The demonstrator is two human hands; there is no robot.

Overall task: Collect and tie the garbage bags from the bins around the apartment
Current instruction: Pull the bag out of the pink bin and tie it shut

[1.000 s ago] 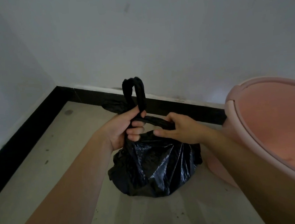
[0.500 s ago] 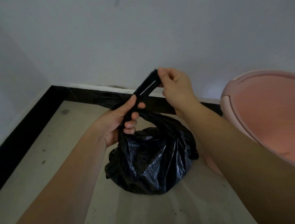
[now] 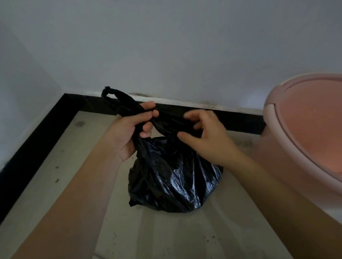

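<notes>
Our left hand (image 3: pixel 129 132) grips the bag (image 3: pixel 173 176) handle tight; our right hand (image 3: pixel 203 135), fingers loosely curled, should pinch the other handle, cross, then cinch low.

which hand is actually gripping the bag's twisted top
The left hand, closed around the black bag's twisted top; the right hand has loose, spread fingers beside it.

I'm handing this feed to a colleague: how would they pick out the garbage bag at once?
Find the room corner where the black baseboard turns. On the pale floor before it, left of the pink bin, sits the garbage bag. It's the only crinkled, glossy black thing, its neck gripped by the left hand.
</notes>
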